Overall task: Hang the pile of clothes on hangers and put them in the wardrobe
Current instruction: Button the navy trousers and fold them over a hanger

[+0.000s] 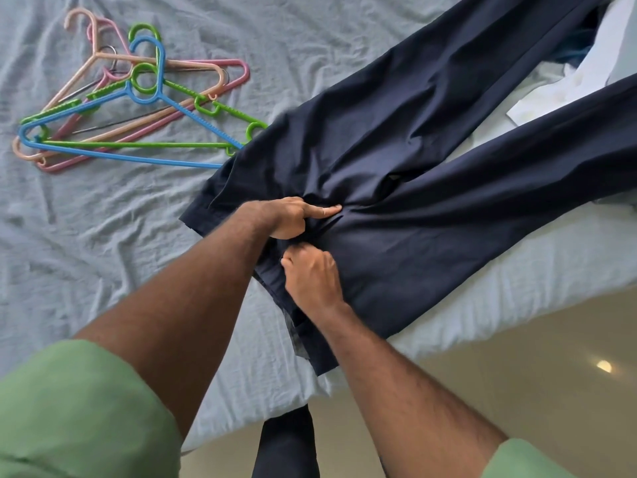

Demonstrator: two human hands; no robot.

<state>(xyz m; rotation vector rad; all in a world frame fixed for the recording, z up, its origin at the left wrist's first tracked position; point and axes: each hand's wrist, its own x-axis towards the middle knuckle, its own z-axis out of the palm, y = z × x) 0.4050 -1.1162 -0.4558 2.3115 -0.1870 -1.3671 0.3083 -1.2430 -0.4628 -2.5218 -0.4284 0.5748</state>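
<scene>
**Navy trousers lie spread on the bed, both hands at the fly**

Navy cloth fills the middle of the head view: a pair of trousers (396,188) lies flat on a pale blue bed sheet (103,253), waistband nearest the person and the two legs running away toward the upper right, where they spread apart. The long axis runs from lower left to upper right, so the waist end is the one within reach.

The left hand (289,217) rests on the front of the trousers just below the waistband, its forefinger stretched out and pressing the cloth at the crotch seam while the other fingers curl in over a fold. The right hand (312,274) sits just beside it, nearer the person, fingers curled and bunched into the cloth at the waist opening; what exactly it pinches is hidden. Both hands touch the trousers and almost touch each other.

A heap of plastic hangers (138,98), pink, green, blue and peach, lies on the sheet to the upper left, its near tip just touching or slipping under the trousers' waist edge. The left hand is the nearer to them. More clothes (586,63), white and blue, show at the upper right under the trouser legs.

By the look of it, the trousers are being closed or smoothed; no hanger is taken up yet.
</scene>
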